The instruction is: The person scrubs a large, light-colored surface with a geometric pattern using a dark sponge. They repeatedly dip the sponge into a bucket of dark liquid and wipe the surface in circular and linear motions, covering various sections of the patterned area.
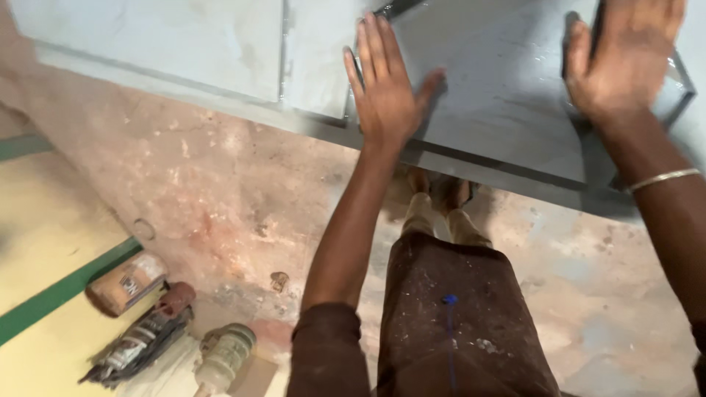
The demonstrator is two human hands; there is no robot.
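Note:
A grey painted panel (500,95) lies flat on a dark metal frame in front of me. My left hand (384,84) rests palm down on its left part, fingers spread, next to a seam between panels. At the panel's far right my right hand (621,55) presses down over a dark flat object whose edge shows under the fingers; a thin metal bangle (662,178) circles that wrist. What the dark object is, I cannot tell.
More grey panels (162,40) lie to the left on the same frame. Below is a stained concrete floor (220,206). At lower left lie a power tool (143,338), a cylindrical motor-like tool (224,356) and a small can (126,283).

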